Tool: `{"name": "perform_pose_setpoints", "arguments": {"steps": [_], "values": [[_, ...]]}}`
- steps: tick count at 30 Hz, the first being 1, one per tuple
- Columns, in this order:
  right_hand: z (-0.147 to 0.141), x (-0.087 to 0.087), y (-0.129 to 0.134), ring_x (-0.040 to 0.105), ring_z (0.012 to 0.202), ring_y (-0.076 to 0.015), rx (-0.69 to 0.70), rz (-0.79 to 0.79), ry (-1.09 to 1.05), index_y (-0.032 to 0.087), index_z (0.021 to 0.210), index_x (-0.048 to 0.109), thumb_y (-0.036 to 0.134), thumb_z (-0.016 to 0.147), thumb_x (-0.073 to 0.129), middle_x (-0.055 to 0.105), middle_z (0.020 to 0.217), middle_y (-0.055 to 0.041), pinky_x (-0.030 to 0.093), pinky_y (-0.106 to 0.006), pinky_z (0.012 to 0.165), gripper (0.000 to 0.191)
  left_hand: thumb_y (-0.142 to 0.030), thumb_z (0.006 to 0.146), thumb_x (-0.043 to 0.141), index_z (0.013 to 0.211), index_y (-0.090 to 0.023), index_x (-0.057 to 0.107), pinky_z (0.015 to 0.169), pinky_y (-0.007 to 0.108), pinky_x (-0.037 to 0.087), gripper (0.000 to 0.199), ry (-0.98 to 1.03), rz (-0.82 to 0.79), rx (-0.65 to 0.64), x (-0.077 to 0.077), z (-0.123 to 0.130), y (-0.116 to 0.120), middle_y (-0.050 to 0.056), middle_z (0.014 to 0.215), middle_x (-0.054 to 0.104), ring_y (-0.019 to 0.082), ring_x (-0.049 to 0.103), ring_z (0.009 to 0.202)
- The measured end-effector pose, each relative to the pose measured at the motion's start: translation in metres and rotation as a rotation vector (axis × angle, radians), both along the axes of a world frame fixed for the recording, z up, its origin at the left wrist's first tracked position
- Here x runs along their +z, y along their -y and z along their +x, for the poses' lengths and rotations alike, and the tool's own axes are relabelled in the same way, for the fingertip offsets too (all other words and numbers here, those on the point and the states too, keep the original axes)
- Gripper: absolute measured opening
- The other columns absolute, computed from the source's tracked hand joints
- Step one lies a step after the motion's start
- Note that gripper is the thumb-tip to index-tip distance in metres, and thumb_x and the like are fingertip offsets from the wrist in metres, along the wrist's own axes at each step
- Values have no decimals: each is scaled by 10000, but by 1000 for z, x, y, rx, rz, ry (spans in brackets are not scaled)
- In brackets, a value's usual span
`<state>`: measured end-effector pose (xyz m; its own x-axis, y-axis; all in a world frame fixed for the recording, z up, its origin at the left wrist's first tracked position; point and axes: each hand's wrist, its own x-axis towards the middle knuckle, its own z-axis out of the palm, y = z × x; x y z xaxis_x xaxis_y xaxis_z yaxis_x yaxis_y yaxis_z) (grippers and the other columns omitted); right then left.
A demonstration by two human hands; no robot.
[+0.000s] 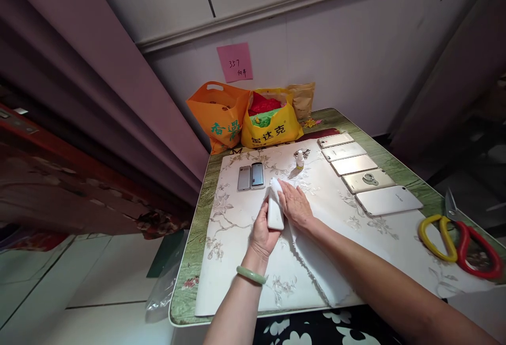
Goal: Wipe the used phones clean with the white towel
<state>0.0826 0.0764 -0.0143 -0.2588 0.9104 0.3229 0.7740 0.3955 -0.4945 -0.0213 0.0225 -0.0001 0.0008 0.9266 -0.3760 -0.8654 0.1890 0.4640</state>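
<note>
Near the middle of the table, my left hand point(264, 232) is wrapped round a white phone point(275, 215), with its lower end showing. My right hand point(295, 203) presses a white cloth point(322, 266) against the phone's upper part; the cloth trails down to the table's front edge. Beyond my left hand lie a silver phone point(244, 178) and a dark-screened phone point(257, 174), side by side. A small white bottle point(300, 160) stands upright beyond my right hand. On the right, several phones lie in a row, the closest a white one point(389, 201).
Scissors point(454, 239) with yellow and red handles lie at the right edge. At the back stand an orange bag point(219, 115), a full yellow bag point(272, 131) and a brown packet point(302, 99). A floral sheet point(233, 239) covers much of the green table point(185, 276).
</note>
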Motion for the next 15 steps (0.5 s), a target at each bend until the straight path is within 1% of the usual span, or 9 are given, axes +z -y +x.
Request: {"name": "perform_pose_setpoints", "arguments": {"steps": [2, 4, 7, 9, 10, 12, 13, 14, 15], "values": [[6, -1, 1, 571, 1267, -248, 20, 5, -58, 212, 1488, 453, 352, 1075, 253, 623, 1375, -103, 429, -469, 1090, 479, -252, 891, 646, 1272, -245, 666, 1088, 332, 467, 382, -11, -4, 20, -1, -1, 1, 51, 1259, 714, 203, 629, 1218], [10, -2, 5, 618, 1174, -248, 27, 21, -148, 217, 1456, 494, 377, 1069, 292, 656, 1308, -95, 498, -414, 1003, 465, -219, 880, 651, 1237, -249, 681, 1043, 322, 497, 360, -18, -8, 48, -1, -3, 3, 40, 1221, 728, 191, 663, 1146], [17, -3, 9, 654, 1086, -251, -9, 35, -274, 212, 1417, 539, 403, 1055, 341, 681, 1226, -101, 545, -385, 915, 455, -219, 868, 672, 1222, -269, 676, 881, 338, 572, 358, -16, -9, 12, 2, -4, 7, 34, 1160, 738, 195, 706, 1001], [22, -2, 10, 659, 1099, -254, -54, 43, -385, 210, 1439, 516, 415, 1052, 351, 678, 1234, -108, 555, -389, 914, 468, -247, 861, 695, 1233, -259, 666, 758, 317, 584, 373, -16, 20, -47, 5, -4, 8, 61, 1150, 733, 213, 710, 970], [24, -2, 11, 653, 1127, -260, -78, 56, -443, 211, 1464, 488, 419, 1051, 354, 668, 1260, -113, 556, -401, 927, 481, -259, 857, 705, 1229, -237, 668, 722, 299, 579, 374, -20, 37, -73, 6, -3, 9, 81, 1147, 730, 218, 709, 970], [30, 0, 18, 629, 1190, -274, -95, 104, -535, 223, 1513, 426, 409, 1049, 365, 641, 1317, -122, 548, -428, 963, 504, -260, 842, 725, 1171, -179, 695, 721, 276, 576, 341, -33, 43, -89, 7, -2, 10, 109, 1093, 738, 209, 707, 948], [32, 1, 23, 617, 1213, -275, -69, 133, -543, 230, 1535, 395, 391, 1048, 366, 629, 1338, -122, 544, -433, 977, 513, -251, 828, 738, 1121, -158, 713, 744, 270, 577, 308, -44, 31, -75, 7, -1, 10, 109, 1044, 745, 197, 707, 918], [35, 2, 30, 603, 1234, -274, -15, 166, -531, 237, 1550, 371, 369, 1046, 370, 617, 1356, -120, 540, -433, 989, 522, -243, 813, 750, 1072, -145, 728, 769, 266, 577, 279, -56, 14, -59, 6, -1, 11, 101, 994, 751, 186, 706, 885], [37, 3, 39, 590, 1253, -271, 68, 202, -500, 243, 1559, 358, 350, 1040, 378, 608, 1371, -118, 536, -430, 1000, 530, -241, 797, 762, 1037, -138, 737, 785, 267, 576, 262, -70, 1, -54, 6, -1, 12, 94, 956, 753, 180, 703, 853]]}}
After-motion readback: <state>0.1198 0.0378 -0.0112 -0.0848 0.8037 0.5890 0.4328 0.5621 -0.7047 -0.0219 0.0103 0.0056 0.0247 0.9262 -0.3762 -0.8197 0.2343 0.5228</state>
